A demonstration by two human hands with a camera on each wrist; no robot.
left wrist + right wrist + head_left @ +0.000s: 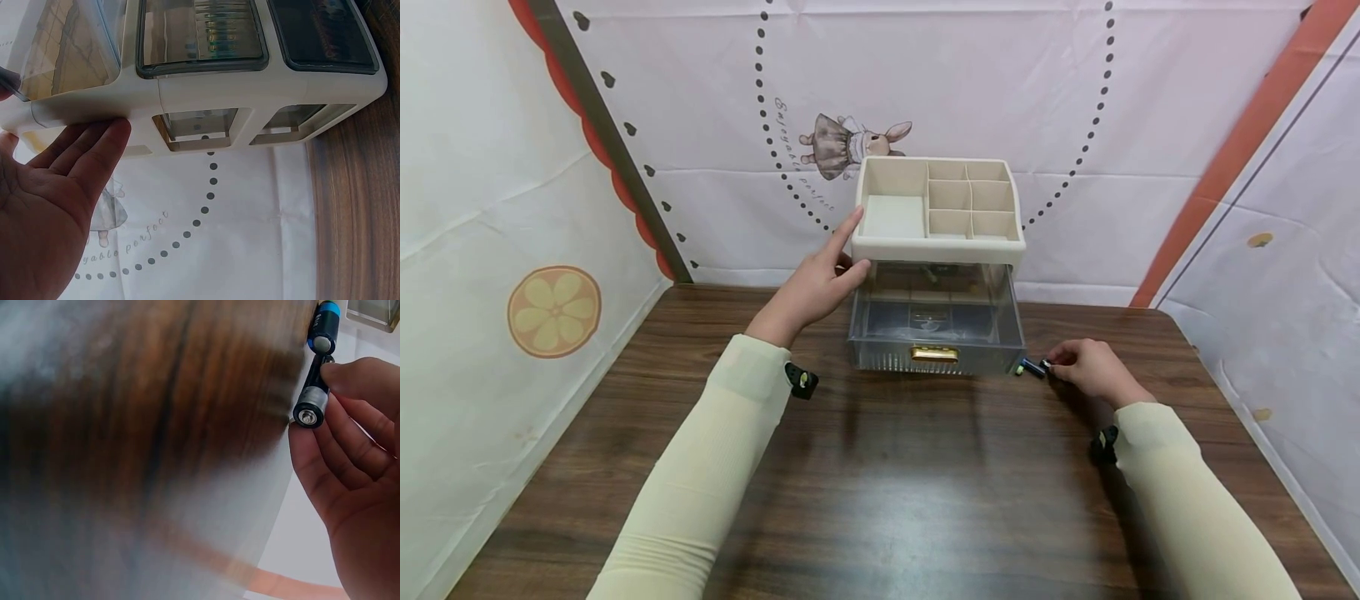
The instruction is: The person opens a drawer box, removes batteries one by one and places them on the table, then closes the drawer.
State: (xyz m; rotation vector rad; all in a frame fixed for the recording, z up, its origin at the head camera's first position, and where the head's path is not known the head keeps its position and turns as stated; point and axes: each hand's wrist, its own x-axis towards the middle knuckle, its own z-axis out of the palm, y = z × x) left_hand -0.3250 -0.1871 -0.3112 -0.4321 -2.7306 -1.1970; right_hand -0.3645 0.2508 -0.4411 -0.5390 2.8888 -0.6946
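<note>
A white desktop organizer (938, 248) stands at the back of the table, its clear upper drawer (887, 353) pulled out with the gold handle facing me. My left hand (814, 286) rests against the organizer's left side, fingers fairly straight and lying along the frame in the left wrist view. To the right of the drawer, my right hand (1096, 369) pinches a black and silver battery (312, 401) between thumb and fingers. A blue battery (324, 328) lies end to end with it, apparently touching. Another small greenish battery end (1019, 370) shows beside the drawer's corner.
Open compartments (950, 210) divide the organizer's top. In the left wrist view, further drawers (328, 34) sit in the frame, one with several batteries inside. Printed cloth (700, 100) hangs behind and at both sides of the dark wooden table (880, 500).
</note>
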